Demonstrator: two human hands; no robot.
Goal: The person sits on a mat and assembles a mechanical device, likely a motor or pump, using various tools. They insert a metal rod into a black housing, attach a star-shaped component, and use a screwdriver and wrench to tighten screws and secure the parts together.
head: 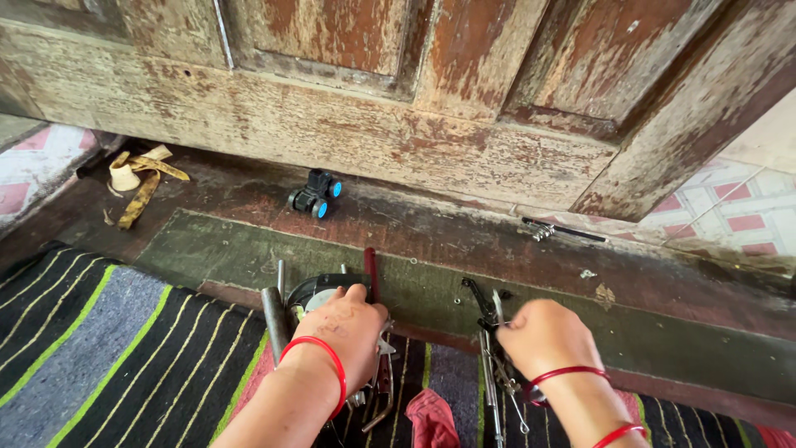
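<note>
My left hand (344,332), a red band on its wrist, rests closed over a round dark device with a pale face (319,290) at the edge of the striped rug. Next to it lie a grey metal rod (274,319) and a red-handled tool (370,270). My right hand (543,332), with red bangles, is closed on the top of a bunch of thin dark metal tools (489,315) that stand and lie on the rug. What sits under each palm is hidden.
A worn wooden door (398,91) fills the back. On the dark sill lie a small black toy with blue wheels (315,193), a yellow strap bundle (137,178) and a black screwdriver-like tool (564,230). A red cloth (431,419) lies on the striped rug (99,348).
</note>
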